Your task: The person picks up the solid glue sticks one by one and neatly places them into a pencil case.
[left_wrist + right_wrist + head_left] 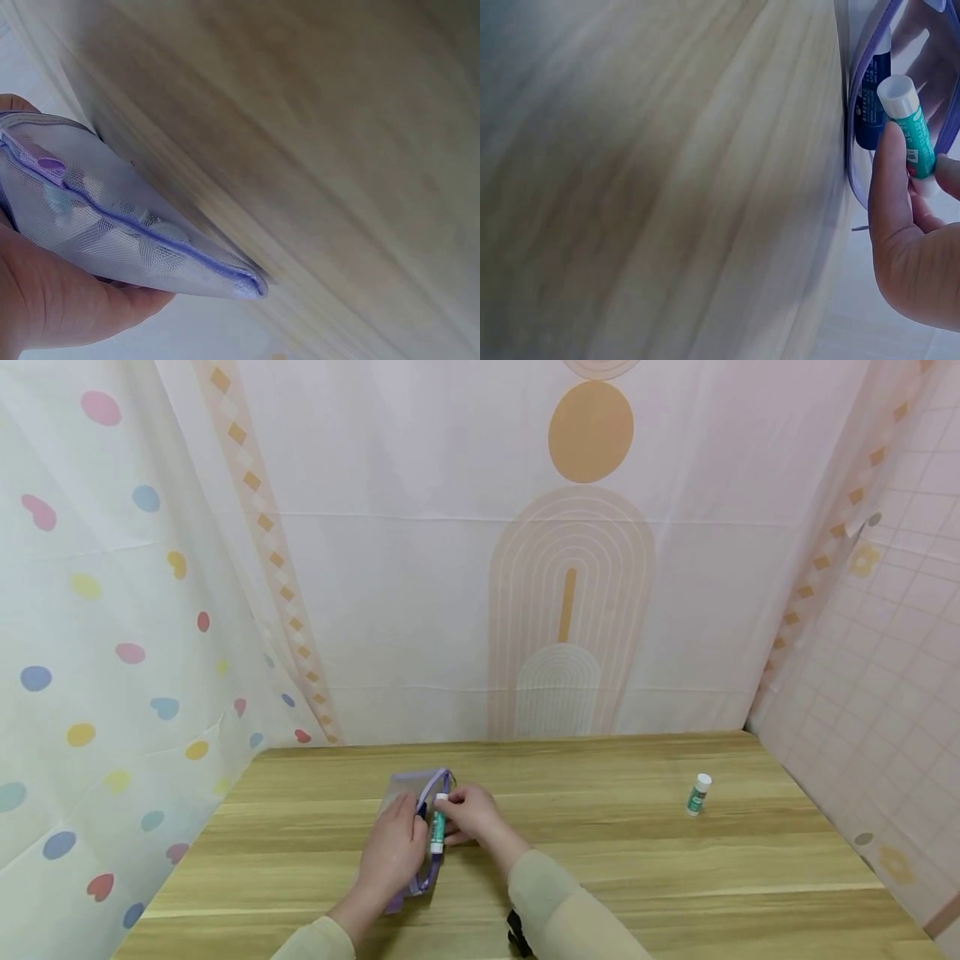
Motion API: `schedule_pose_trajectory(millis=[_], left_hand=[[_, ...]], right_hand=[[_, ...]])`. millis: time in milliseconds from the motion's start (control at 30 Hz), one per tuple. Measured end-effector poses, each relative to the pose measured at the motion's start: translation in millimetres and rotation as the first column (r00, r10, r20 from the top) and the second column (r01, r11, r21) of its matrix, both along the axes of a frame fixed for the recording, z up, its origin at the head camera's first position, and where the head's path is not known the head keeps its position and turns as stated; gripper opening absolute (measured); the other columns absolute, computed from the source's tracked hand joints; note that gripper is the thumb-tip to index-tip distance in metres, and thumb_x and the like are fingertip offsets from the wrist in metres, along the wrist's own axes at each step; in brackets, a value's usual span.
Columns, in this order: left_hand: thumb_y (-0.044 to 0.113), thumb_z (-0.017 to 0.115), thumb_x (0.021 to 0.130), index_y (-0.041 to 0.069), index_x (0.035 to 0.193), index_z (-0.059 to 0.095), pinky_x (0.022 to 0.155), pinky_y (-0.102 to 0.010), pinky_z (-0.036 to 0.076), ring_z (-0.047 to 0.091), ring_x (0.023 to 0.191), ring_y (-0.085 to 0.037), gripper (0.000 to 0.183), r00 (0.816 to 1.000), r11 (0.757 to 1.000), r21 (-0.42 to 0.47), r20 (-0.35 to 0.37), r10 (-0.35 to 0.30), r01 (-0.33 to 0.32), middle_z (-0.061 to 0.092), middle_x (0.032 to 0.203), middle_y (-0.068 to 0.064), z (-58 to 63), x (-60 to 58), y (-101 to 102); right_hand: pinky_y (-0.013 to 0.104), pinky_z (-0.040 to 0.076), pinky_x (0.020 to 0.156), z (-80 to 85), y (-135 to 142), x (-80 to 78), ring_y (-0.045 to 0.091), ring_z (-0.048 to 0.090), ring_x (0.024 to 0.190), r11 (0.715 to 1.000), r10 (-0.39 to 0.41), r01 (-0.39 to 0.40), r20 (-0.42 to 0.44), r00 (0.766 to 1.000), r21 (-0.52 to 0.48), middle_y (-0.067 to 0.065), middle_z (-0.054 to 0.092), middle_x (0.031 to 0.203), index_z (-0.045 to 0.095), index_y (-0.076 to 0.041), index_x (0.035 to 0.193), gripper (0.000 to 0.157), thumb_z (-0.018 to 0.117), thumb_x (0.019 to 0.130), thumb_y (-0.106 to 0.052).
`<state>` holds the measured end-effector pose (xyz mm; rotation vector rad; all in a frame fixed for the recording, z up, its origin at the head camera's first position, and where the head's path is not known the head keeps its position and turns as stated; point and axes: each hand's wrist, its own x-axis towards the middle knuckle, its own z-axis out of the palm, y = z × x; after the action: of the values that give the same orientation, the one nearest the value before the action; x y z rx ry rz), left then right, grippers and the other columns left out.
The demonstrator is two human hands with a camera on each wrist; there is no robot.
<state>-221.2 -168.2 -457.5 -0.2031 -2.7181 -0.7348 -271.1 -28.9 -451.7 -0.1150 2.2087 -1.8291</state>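
Observation:
My left hand (393,845) grips a mesh zipper pouch (112,225) with purple trim, its fingers on one side and thumb on the other. The pouch's mouth gapes toward my right hand (476,816). Between the right thumb and fingers is a green glue stick (916,139) with white ends, pinched at the pouch's opening. Inside the pouch, a dark blue tube (871,112) shows in the right wrist view. Through the mesh in the left wrist view, pale green and grey shapes show blurred.
Another green-and-white glue stick (698,795) stands upright on the wooden table (600,827), well to the right. Patterned curtains (405,610) hang behind the table and at both sides. Something black (517,935) shows beside the right sleeve at the front.

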Motion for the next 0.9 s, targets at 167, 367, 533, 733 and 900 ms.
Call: schedule_pose_trajectory(millis=[167,367,533,733,900], left_hand=[[0.009,0.043,0.098,-0.014,0.137,0.048,0.107,-0.056,0.039,0.048,0.127,-0.049,0.045,1.000,1.000,0.006,-0.010,-0.002,0.002,0.048,0.138,-0.035,0.4,0.6,-0.3],[0.009,0.042,0.098,-0.014,0.137,0.047,0.107,-0.057,0.039,0.047,0.128,-0.048,0.046,1.000,1.000,0.013,-0.004,0.002,-0.002,0.048,0.138,-0.035,-0.1,0.9,-0.9],[0.009,0.042,0.098,-0.014,0.137,0.048,0.106,-0.057,0.039,0.048,0.127,-0.048,0.046,1.000,1.000,0.018,-0.008,0.005,-0.005,0.048,0.138,-0.035,0.1,1.0,-1.0],[0.008,0.042,0.098,-0.013,0.136,0.049,0.105,-0.057,0.040,0.048,0.126,-0.049,0.045,1.000,1.000,0.018,-0.014,0.003,-0.002,0.049,0.137,-0.035,0.6,1.0,-1.4],[0.008,0.042,0.097,-0.012,0.135,0.051,0.104,-0.058,0.041,0.049,0.126,-0.049,0.044,1.000,1.000,0.021,-0.027,-0.004,0.005,0.050,0.136,-0.035,0.3,0.8,-2.3]], right_hand=[[0.029,0.060,0.057,-1.8,-3.5,-0.9,0.018,0.066,0.064,1.000,-0.007,0.007,-0.003,1.000,0.026,0.009,0.062,0.082,0.063,0.004,0.102,0.018,0.064,0.096,-0.013],[0.027,0.059,0.054,-4.2,-6.4,-0.1,0.016,0.064,0.059,0.998,-0.013,0.013,-0.010,1.000,0.054,0.009,0.061,0.076,0.060,0.000,0.088,0.014,0.064,0.096,-0.012],[0.027,0.058,0.053,-5.1,-8.7,0.4,0.017,0.065,0.059,0.998,-0.014,0.015,-0.025,1.000,0.059,0.010,0.061,0.076,0.060,0.000,0.087,0.015,0.064,0.096,-0.011],[0.027,0.058,0.050,-6.6,-12.8,-1.0,0.017,0.065,0.055,0.998,-0.018,0.021,-0.038,0.999,0.065,0.010,0.062,0.071,0.056,-0.003,0.079,0.019,0.064,0.095,-0.010],[0.025,0.057,0.049,-6.1,-16.3,-1.0,0.015,0.065,0.053,0.993,-0.034,0.039,-0.045,0.998,0.109,0.009,0.061,0.069,0.055,-0.005,0.076,0.021,0.065,0.094,-0.010]])
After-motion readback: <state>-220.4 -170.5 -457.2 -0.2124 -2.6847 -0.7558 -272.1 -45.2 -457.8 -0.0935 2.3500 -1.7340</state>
